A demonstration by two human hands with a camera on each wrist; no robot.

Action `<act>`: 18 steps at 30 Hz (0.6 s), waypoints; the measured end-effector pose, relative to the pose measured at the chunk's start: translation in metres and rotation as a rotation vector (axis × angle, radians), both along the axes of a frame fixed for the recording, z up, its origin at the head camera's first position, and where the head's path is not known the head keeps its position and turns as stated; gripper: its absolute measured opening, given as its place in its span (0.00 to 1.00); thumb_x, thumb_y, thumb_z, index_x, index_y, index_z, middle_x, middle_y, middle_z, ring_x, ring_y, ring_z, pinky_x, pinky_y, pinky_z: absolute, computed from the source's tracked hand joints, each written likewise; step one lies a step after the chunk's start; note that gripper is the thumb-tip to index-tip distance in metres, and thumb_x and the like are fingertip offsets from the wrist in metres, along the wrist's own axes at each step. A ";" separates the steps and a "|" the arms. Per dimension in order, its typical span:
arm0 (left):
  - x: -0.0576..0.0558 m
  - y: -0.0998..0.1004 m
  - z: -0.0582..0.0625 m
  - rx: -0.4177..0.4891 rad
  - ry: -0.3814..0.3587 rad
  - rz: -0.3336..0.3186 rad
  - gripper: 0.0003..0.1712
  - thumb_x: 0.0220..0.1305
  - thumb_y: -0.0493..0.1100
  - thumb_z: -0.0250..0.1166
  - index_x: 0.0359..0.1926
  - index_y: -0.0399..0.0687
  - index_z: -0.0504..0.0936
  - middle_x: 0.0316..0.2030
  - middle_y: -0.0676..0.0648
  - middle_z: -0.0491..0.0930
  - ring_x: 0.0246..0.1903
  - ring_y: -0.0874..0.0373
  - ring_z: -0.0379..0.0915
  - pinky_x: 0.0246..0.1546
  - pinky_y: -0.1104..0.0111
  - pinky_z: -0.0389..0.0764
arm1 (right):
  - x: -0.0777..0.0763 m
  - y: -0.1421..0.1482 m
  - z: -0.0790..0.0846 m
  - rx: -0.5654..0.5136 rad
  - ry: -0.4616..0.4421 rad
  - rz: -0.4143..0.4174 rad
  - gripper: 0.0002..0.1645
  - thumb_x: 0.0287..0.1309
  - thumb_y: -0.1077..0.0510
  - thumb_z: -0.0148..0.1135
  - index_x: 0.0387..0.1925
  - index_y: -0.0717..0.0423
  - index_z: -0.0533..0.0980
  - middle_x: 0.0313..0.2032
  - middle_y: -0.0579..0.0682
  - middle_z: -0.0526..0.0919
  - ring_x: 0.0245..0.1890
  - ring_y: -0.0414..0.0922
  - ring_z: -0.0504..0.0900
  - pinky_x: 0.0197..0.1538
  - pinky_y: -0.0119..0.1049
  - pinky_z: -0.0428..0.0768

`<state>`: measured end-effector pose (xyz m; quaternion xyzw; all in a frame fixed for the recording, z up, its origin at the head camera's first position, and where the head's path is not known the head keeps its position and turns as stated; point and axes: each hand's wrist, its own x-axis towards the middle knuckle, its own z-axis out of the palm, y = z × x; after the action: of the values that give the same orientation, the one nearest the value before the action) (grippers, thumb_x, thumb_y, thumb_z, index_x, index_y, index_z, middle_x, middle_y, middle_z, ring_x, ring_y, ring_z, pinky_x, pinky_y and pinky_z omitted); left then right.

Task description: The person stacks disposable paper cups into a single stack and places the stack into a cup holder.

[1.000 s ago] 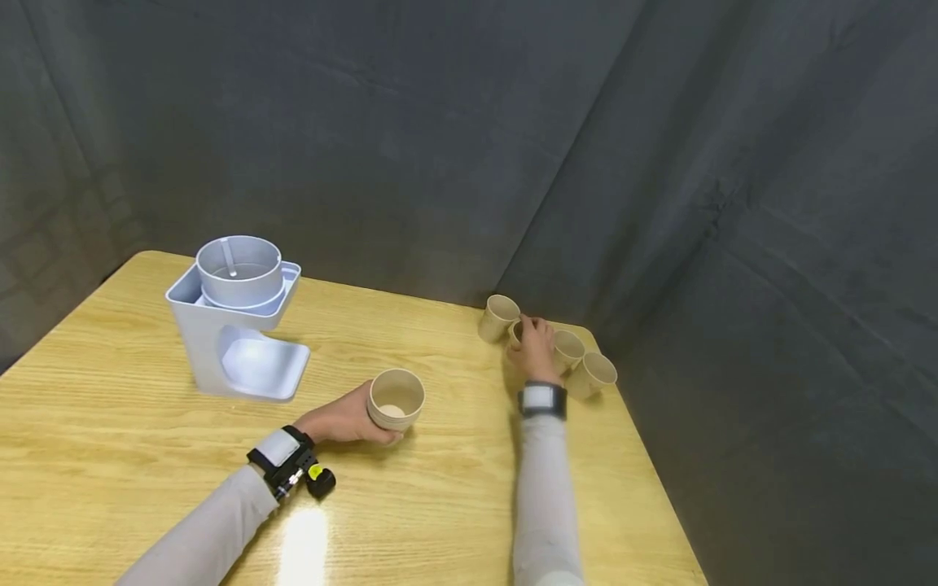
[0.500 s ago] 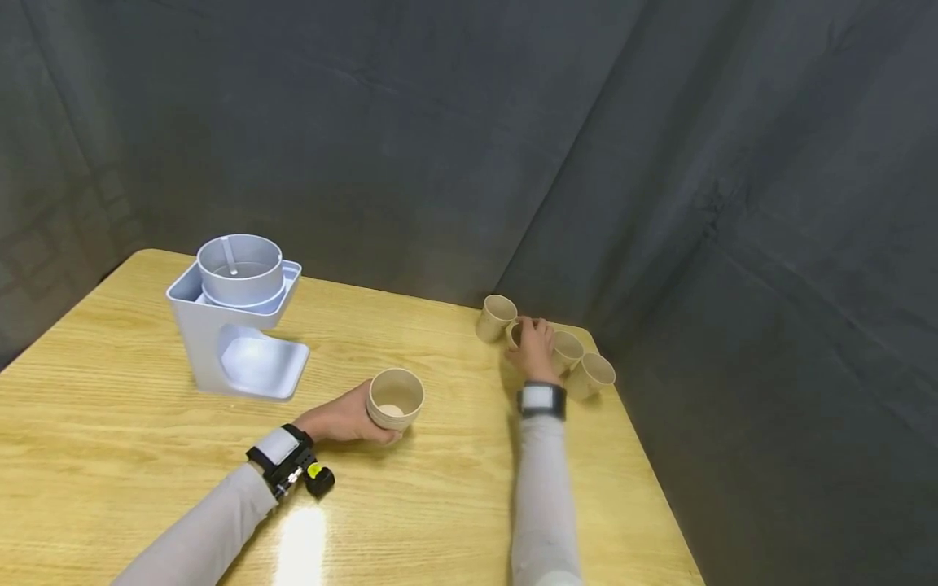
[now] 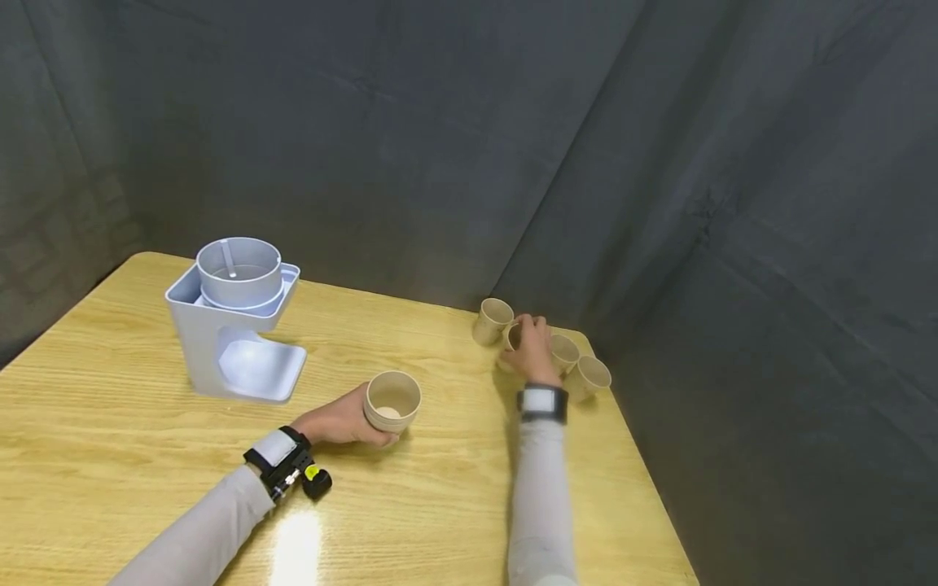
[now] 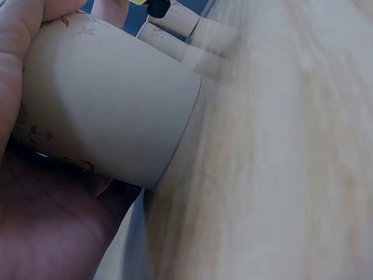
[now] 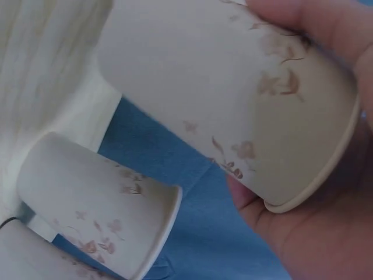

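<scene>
Stretches the right arm (image 3: 542, 496) almost straight toward the far right, gripping with the bent fingers (image 3: 540, 328) of the right hand (image 3: 532, 354); slants the left arm (image 3: 198, 529) in from the near left, gripping with the left hand (image 3: 340, 419), with its thumb (image 3: 378, 439) on the near side

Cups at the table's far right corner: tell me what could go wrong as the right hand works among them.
The right hand grips a middle cup close among others, so lifting it might knock over the next cup to the right. The rightmost cup stands near the edge of the table, so a nudge could send it off.
</scene>
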<state>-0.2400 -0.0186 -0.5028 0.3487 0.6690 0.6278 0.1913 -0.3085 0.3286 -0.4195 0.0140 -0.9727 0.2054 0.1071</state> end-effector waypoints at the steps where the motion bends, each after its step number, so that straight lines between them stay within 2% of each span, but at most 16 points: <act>1: 0.000 0.000 0.000 0.000 0.000 -0.001 0.46 0.49 0.32 0.77 0.68 0.37 0.65 0.57 0.38 0.76 0.56 0.46 0.72 0.64 0.49 0.69 | 0.000 0.000 0.002 0.004 0.003 0.005 0.38 0.45 0.65 0.74 0.60 0.64 0.70 0.59 0.67 0.67 0.62 0.64 0.65 0.66 0.58 0.66; 5: -0.002 0.000 -0.001 0.007 0.001 -0.005 0.45 0.49 0.32 0.77 0.68 0.37 0.65 0.57 0.38 0.76 0.56 0.46 0.72 0.64 0.50 0.69 | 0.002 -0.004 0.008 0.023 0.015 0.026 0.38 0.48 0.62 0.73 0.62 0.63 0.72 0.58 0.66 0.69 0.59 0.62 0.66 0.64 0.57 0.68; 11: -0.002 0.000 -0.002 0.014 0.003 -0.011 0.45 0.50 0.32 0.77 0.68 0.37 0.65 0.57 0.37 0.76 0.56 0.45 0.72 0.63 0.50 0.70 | 0.007 -0.013 0.023 -0.003 0.071 0.072 0.34 0.48 0.59 0.73 0.58 0.62 0.74 0.55 0.64 0.71 0.56 0.61 0.68 0.57 0.57 0.73; 18: -0.004 -0.002 -0.001 0.018 0.012 -0.021 0.45 0.50 0.32 0.77 0.68 0.39 0.65 0.57 0.38 0.76 0.57 0.45 0.72 0.63 0.54 0.71 | 0.017 -0.027 0.046 -0.054 0.154 0.111 0.30 0.50 0.56 0.73 0.56 0.59 0.76 0.52 0.61 0.73 0.57 0.59 0.68 0.59 0.56 0.74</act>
<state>-0.2443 -0.0203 -0.5043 0.3610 0.6609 0.6297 0.1907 -0.2914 0.3019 -0.3736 0.0805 -0.9534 0.2355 0.1702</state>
